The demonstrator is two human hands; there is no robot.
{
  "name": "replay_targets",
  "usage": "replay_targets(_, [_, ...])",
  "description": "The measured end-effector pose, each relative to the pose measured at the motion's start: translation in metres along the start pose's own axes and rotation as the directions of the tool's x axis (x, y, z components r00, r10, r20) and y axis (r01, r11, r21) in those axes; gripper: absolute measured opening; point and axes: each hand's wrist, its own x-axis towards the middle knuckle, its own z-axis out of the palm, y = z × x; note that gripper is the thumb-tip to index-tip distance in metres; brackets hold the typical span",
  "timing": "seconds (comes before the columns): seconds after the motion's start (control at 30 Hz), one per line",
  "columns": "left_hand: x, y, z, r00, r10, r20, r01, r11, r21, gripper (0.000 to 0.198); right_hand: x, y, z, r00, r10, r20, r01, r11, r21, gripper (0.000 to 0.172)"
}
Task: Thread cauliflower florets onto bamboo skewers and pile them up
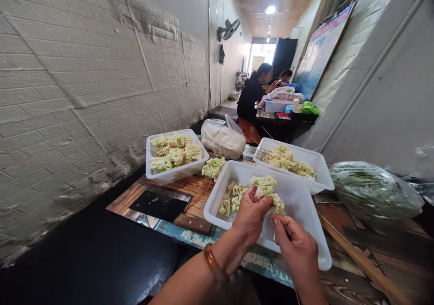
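My left hand (252, 212) is closed around a cluster of cauliflower florets (264, 186), raised above the middle white tray (217, 212). Just below them, the fingertips of my right hand (296, 239) pinch a thin bamboo skewer; a short length of it shows under the hand, while its upper part is hidden by the fingers and florets. Loose cauliflower pieces (237, 196) lie at the left end of that tray. Beside it on the table rests a skewered cauliflower bunch (213, 168).
A cleaver (193, 224) lies at the front left. Trays of skewered cauliflower stand at the back left (172, 174) and back right (323, 171). A white plastic bag (224, 137), a bag of greens (376, 192) and bundled skewers (362, 255) surround them. People (252, 92) sit farther back.
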Motion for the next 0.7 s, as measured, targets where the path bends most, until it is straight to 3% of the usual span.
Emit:
replay_targets(0.17, [0.0, 0.006, -0.002, 0.998, -0.016, 0.053, 0.015, 1.0, 0.025, 0.039, 0.0, -0.002, 0.0, 1.0, -0.003, -0.006, 0.003, 1.0, 0.008, 0.039])
replay_targets(0.33, [0.004, 0.011, -0.005, 0.999, -0.005, 0.034, 0.004, 1.0, 0.022, 0.035, 0.0, -0.003, -0.001, 1.0, 0.015, 0.027, -0.016, 1.0, 0.013, 0.04])
replay_targets(0.5, [0.01, 0.008, -0.007, 0.999, -0.039, 0.032, 0.04, 0.999, -0.022, 0.043, 0.0, -0.006, -0.002, 1.0, -0.002, 0.026, 0.002, 1.0, 0.001, 0.04])
replay_targets(0.7, [0.008, 0.005, -0.005, 0.997, -0.049, 0.064, 0.053, 0.997, -0.059, 0.032, 0.002, -0.004, -0.003, 0.999, -0.036, 0.017, 0.036, 0.999, -0.014, 0.041])
